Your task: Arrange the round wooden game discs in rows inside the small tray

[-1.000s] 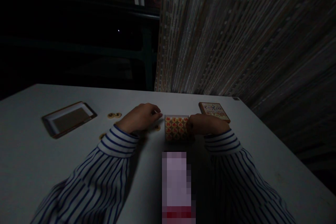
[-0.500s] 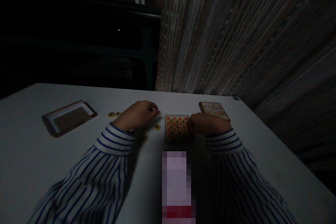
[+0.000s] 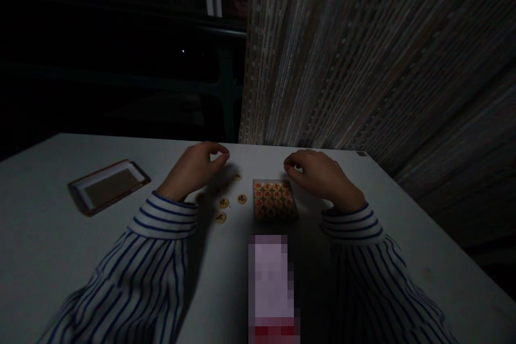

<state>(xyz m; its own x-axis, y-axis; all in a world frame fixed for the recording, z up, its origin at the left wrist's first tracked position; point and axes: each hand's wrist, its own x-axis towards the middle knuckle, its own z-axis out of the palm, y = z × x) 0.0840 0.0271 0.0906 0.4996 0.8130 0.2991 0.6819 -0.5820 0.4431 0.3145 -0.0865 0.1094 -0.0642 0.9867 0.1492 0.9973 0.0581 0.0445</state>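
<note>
A small open box (image 3: 276, 214) of Chinese chess pieces stands on the white table, its round pieces (image 3: 267, 194) lying in rows, the far ones with red characters. My left hand (image 3: 193, 172) hovers to the left of it, above loose pieces. Its thumb and forefinger come together at the tips; whether anything is between them I cannot make out. Beyond the box's right corner is my right hand (image 3: 322, 177), fingers curled, with a gap between thumb and forefinger and nothing seen in it. Loose chess pieces (image 3: 241, 199) lie between my left hand and the box.
A shallow brown-edged tray (image 3: 110, 185) lies at the left on the white table (image 3: 44, 236). My right hand hides nearly all of a printed case. Behind the table hangs a string curtain (image 3: 306, 59). A blurred-out patch (image 3: 270, 279) covers the near middle.
My right hand has come off the box's right side and moved farther back. My left hand has shifted left and back, its thumb and forefinger closing, uncovering more loose pieces.
</note>
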